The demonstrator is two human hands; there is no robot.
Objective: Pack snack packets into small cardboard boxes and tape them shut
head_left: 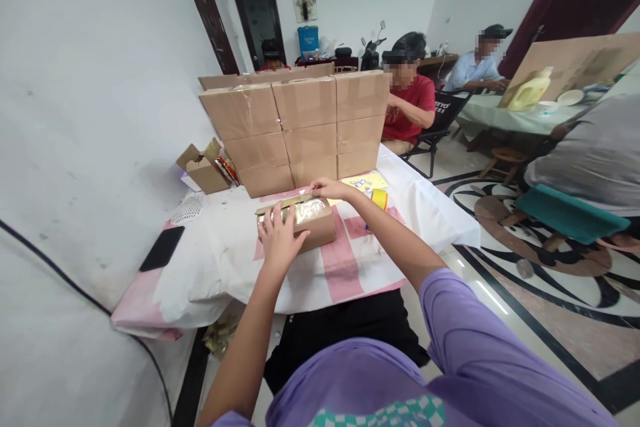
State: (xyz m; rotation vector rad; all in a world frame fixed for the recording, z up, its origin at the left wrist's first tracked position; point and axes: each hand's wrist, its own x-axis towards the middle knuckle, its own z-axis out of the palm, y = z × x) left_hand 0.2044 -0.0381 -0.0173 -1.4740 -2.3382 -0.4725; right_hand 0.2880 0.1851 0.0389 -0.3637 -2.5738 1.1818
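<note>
Purple shirt fabric (370,373) fills our lower view. Left to right along the bench (213,267), we find a flat black object (163,248), then our left hand (278,237), fingers spread over the left end of a small carton (319,235), resting rather than clasping. The carton lies straight ahead of us, its long axis running sideways, gold wrapping (310,210) on top. Our right hand (327,189), nearer its far flap (296,201), bends its fingers there; we cannot tell whether it pinches. Rightmost is a yellow roll (379,198).

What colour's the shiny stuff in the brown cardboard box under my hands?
The shiny stuff is gold, clearest in the head view.
</note>
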